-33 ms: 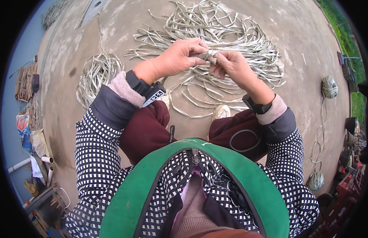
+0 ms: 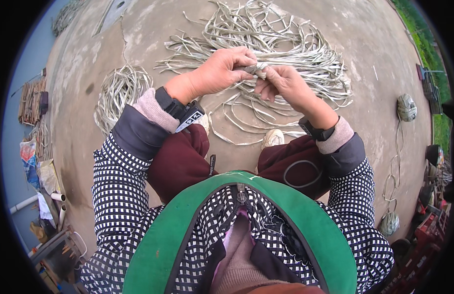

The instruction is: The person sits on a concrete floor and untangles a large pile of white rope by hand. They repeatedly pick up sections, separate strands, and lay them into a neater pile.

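Above the near side of the big heap of pale strips [image 2: 315,56], a person is working with both bare hands on a small bundle [image 2: 260,68] of what looks like the same stuff. The left hand [image 2: 227,67] pinches the bundle's left part between thumb and fingers; the right hand [image 2: 285,84] has thumb and forefinger pressed onto its other end, with the remaining fingers curled below. From where I stand the two grips nearly meet, so I'd say the knack is a steady left pinch that lets nothing slip, while the right thumb presses the strip flat and snug. A loose or twisted strip would probably leave a lump, and hands held well clear of the heap should catch fewer stray ends.

Left of the heap lies a smaller tangle [image 2: 124,93]. Well to the heap's right sits a ball of strip [image 2: 407,108], and a second ball [image 2: 389,224] lies to the right and nearer the person.

As for containers, far left of the heap are a colourful bag [image 2: 28,158] and a pale sack [image 2: 49,177]; far right is a dark tub [image 2: 434,155]. I can't make out what, if anything, they hold.
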Tool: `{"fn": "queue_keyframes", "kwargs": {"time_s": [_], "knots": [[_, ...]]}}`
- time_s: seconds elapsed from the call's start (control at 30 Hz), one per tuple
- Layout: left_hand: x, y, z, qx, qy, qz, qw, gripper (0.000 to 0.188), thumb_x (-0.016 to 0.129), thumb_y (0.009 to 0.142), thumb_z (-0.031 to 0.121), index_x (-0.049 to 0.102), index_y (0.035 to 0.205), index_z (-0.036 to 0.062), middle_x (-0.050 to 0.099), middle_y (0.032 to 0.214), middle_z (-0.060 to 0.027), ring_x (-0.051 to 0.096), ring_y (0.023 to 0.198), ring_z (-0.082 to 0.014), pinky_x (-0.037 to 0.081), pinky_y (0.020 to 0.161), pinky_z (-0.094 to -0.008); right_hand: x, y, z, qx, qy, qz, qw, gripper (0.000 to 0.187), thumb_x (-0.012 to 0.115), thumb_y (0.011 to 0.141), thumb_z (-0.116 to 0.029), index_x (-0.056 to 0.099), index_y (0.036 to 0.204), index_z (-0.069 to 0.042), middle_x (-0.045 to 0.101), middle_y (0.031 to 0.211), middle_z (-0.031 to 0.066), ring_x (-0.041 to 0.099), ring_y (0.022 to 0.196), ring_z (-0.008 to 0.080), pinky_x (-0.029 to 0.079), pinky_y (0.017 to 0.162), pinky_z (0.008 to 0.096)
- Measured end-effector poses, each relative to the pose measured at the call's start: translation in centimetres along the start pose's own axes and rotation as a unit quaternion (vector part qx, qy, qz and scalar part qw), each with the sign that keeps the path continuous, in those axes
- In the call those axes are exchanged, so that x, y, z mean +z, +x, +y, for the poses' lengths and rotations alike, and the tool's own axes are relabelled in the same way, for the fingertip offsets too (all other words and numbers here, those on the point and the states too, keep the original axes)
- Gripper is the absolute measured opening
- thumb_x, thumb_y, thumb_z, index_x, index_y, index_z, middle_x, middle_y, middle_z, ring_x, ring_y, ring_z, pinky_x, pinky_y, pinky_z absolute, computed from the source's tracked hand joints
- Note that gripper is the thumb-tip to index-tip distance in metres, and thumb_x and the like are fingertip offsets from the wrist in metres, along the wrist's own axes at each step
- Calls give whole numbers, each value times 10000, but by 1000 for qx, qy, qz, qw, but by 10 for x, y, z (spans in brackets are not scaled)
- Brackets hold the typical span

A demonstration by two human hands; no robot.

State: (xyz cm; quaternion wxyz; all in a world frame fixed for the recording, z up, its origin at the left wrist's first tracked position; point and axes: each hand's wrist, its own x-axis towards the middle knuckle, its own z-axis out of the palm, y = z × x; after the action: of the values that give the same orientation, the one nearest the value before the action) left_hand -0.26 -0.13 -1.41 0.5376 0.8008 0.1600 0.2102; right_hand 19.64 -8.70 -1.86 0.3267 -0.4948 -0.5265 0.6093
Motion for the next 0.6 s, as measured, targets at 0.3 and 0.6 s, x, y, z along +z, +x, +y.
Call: {"fn": "queue_keyframes", "kwargs": {"time_s": [0.3,0.6], "knots": [[5,-1,4,133,214,52,966,279,622,736,-69,624,1007,-2,593,1012,-103,612,918,-250,504,782,-304,7,-3,3,43,322,-75,943,392,326,1009,-252,553,1034,67,660,848,148,610,647,146,493,550,224],[4,-3,5,21,62,63,996,235,580,865,4,570,1099,-9,581,1019,-49,582,901,-113,499,776,-257,7,2,7,-62,166,-1,984,255,438,990,-216,589,920,-23,621,691,20,529,533,42,424,472,171]]}}
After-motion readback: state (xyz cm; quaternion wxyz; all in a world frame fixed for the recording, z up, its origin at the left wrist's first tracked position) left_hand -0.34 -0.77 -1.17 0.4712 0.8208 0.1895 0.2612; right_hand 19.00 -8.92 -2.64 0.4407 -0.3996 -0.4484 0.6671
